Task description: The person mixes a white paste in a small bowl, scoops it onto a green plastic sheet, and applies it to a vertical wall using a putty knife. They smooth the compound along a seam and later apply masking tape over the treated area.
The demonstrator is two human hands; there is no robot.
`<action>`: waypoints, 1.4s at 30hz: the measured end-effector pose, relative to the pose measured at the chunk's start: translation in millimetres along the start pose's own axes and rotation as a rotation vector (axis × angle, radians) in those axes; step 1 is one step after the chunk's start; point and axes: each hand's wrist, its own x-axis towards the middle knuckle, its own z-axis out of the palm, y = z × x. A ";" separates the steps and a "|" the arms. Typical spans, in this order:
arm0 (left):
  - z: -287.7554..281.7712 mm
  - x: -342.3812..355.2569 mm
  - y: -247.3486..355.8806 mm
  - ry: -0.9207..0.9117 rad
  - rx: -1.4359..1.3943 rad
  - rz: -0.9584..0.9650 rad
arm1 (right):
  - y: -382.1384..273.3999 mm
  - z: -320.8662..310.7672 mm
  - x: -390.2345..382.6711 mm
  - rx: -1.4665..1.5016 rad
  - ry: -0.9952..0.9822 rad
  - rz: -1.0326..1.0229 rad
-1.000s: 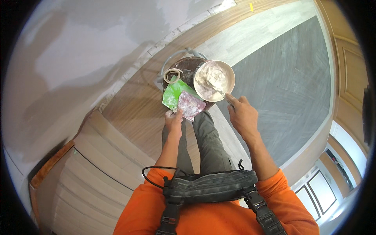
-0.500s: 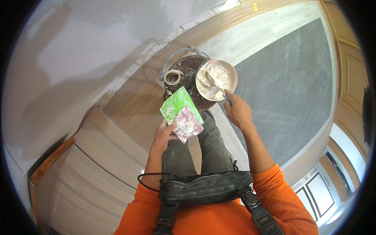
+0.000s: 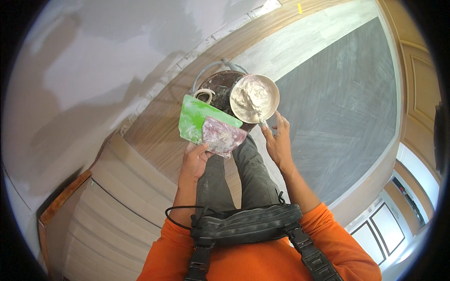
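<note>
My left hand (image 3: 193, 161) is closed on two flat plastic scrapers. The green scraper (image 3: 199, 117) and the plaster-smeared maroon scraper (image 3: 222, 136) overlap and fan out above my knees. A round pale bowl (image 3: 272, 105) of creamy plaster (image 3: 252, 96) sits on a dark round stool top (image 3: 218, 86). From the bowl's near rim juts the plaster-coated handle (image 3: 263, 123) of a tool whose head is buried in the mix. Beside that handle is my right hand (image 3: 280, 145), fingers apart, the thumb close to it; whether they touch I cannot tell.
A roll of tape (image 3: 205, 95) lies on the stool, partly behind the green scraper. A grey curved bar (image 3: 201, 75) rims the stool's far side. The patched wall (image 3: 108, 61) runs along the left, above folded beige sheeting (image 3: 117, 196). Dark grey flooring (image 3: 337, 103) extends to the right.
My right hand has loosened from the tool's handle, which now rests against the bowl's rim. My left hand has turned the two scrapers, swinging the green one leftward.
</note>
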 end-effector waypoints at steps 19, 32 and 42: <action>-32.9 -2.5 -7.4 0.082 0.325 -0.084 | -22.3 -29.8 20.0 -0.281 -0.196 -0.018; -5.5 55.8 -37.2 0.285 -0.108 0.120 | -24.3 -27.9 -0.7 0.645 -0.219 0.389; -11.3 35.7 34.0 0.502 0.547 0.476 | 5.4 -18.6 2.2 0.150 -0.106 0.001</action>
